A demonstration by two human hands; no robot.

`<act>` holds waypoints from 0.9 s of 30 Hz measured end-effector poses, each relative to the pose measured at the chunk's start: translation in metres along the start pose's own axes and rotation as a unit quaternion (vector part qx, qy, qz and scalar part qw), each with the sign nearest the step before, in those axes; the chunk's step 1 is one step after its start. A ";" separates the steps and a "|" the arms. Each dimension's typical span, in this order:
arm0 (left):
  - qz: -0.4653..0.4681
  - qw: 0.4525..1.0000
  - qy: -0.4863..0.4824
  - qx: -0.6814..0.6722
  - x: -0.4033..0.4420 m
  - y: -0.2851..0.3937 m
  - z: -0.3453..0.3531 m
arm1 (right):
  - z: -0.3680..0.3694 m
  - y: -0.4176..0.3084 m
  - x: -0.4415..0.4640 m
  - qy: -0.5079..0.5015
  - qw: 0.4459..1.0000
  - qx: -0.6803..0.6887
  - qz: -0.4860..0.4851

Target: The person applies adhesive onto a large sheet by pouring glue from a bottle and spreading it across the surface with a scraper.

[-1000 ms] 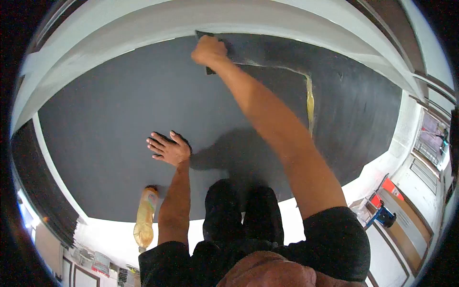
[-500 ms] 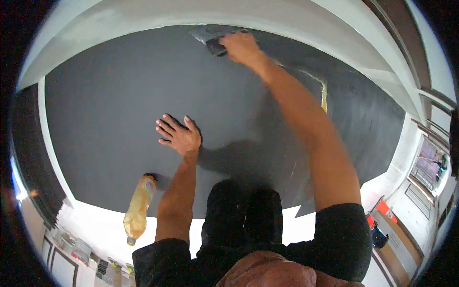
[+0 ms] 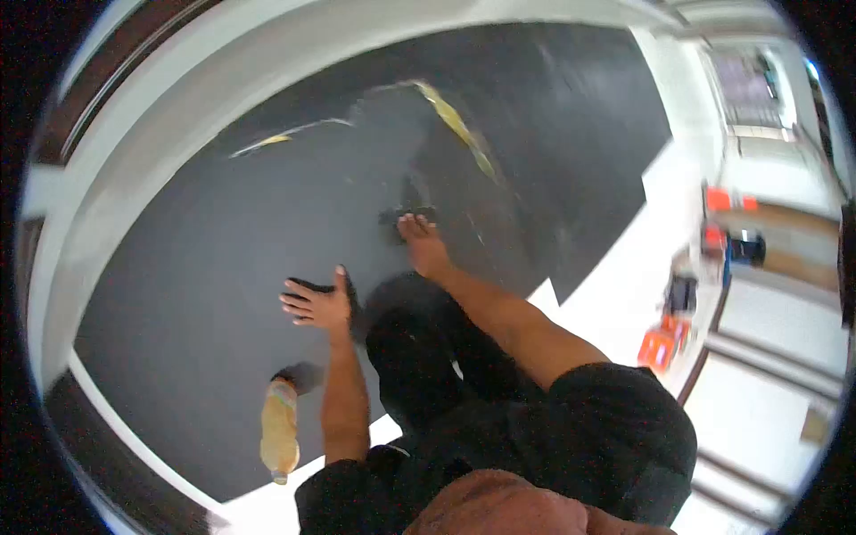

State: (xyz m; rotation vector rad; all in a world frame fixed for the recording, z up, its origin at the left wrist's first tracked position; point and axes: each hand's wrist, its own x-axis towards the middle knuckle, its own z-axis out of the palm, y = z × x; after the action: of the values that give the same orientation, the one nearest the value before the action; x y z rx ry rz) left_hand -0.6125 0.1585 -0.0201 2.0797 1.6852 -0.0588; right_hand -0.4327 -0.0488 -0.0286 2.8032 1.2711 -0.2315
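Observation:
My left hand (image 3: 319,307) lies on the dark grey sheet (image 3: 223,232) with its fingers spread, holding nothing. My right hand (image 3: 427,247) is on the same surface, its fingers over a dark flat scraper (image 3: 392,216) that is blurred and partly hidden. Beyond it, a yellowish wet streak (image 3: 458,125) runs across the sheet. A thinner whitish line with a yellow patch (image 3: 275,140) lies further left. Close to my left forearm is a clear plastic bottle (image 3: 279,430) of yellowish liquid.
A pale curved border (image 3: 169,169) runs along the far side of the sheet. White floor (image 3: 615,232) shows at the right, with orange objects (image 3: 660,346) and a dark item (image 3: 682,292) on it. My dark-clothed knees (image 3: 406,343) rest at the near edge.
My right hand has come from the far edge back near my knees with the scraper. The view has turned, bringing more of the right side into sight. My left hand stays flat.

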 end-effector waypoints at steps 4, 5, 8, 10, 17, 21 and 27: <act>0.066 0.979 -0.160 0.111 -0.063 -0.028 0.014 | -0.037 -0.028 -0.013 -0.041 0.989 0.127 0.071; 0.083 0.975 -0.169 0.114 -0.072 -0.029 0.021 | -0.021 -0.024 -0.018 0.024 0.989 0.130 0.059; 0.071 0.977 -0.156 0.124 -0.067 -0.038 0.025 | -0.055 -0.015 -0.007 -0.090 0.969 0.201 0.112; 0.091 0.979 -0.132 0.122 -0.071 -0.036 0.029 | -0.092 -0.013 -0.024 -0.125 0.924 0.326 0.155; 0.102 0.978 -0.120 0.139 -0.078 -0.046 0.029 | -0.129 0.153 -0.095 -0.157 0.967 0.179 -0.093; 0.101 0.978 -0.123 0.135 -0.080 -0.045 0.026 | -0.243 0.210 -0.173 -0.180 0.925 0.299 0.149; 0.115 0.979 -0.116 0.125 -0.078 -0.057 0.032 | -0.164 0.283 -0.286 0.002 0.715 0.597 0.364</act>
State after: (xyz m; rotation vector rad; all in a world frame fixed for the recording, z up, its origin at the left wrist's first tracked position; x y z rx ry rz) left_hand -0.6772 0.0832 -0.0426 2.3338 1.3474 -0.4433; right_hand -0.3873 -0.4302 0.1754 3.9235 -0.3886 -1.3864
